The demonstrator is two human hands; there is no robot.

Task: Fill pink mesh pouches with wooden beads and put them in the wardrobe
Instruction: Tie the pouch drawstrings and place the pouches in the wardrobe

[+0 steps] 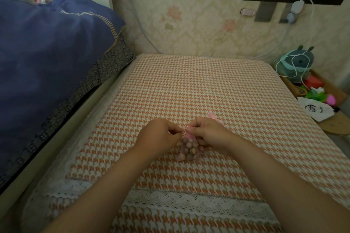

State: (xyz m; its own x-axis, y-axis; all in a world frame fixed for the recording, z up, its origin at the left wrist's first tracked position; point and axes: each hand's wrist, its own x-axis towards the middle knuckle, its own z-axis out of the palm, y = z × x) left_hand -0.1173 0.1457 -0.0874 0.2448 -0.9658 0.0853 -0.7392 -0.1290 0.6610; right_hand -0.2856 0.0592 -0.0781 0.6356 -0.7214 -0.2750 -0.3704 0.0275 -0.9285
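A pink mesh pouch (189,150) full of round wooden beads hangs between my hands, just over the orange houndstooth cloth (198,89). My left hand (161,131) pinches the thin pink drawstring at the pouch's neck from the left. My right hand (207,131) pinches the same string from the right, with its fingers partly over the pouch's top. Behind my right hand a second piece of pink mesh (212,117) lies on the cloth, mostly hidden. No wardrobe is in view.
A blue quilt (47,53) lies piled on the bed to the left, higher than the cloth. At the right edge a low stand holds a teal plush toy (296,62), a white cable, a white bag (315,110) and small colourful items. A wallpapered wall closes the far side.
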